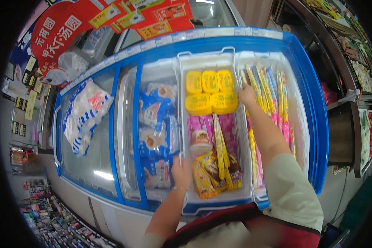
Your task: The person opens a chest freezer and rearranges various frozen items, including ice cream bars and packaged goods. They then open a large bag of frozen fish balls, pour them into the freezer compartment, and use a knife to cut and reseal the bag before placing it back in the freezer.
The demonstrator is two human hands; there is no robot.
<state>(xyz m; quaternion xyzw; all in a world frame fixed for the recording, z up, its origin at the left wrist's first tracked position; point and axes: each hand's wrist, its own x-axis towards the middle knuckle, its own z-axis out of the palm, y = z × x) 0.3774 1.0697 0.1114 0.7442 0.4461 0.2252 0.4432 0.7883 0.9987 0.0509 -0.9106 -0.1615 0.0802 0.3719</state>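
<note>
A blue chest freezer (313,130) stands before me, its right part uncovered. My left hand (181,172) is closed on the left rim of a white wire basket (248,145). My right hand (246,93) is at the basket's right rim, its fingers curled there and partly hidden. In the basket are several yellow tubs (198,103), a white cup with a brown label (201,141), purple packets (228,124), long yellow wrapped ice pops (218,145) and yellow ice-cream wrappers (204,179).
Blue-and-white frozen food bags (155,139) lie left of the basket; long wrapped ice pops (266,90) lie right of it. A white-and-blue plastic bag (88,114) rests on the glass lid (96,167). A red sign (59,34) stands behind, and produce shelves (355,62) are at the right.
</note>
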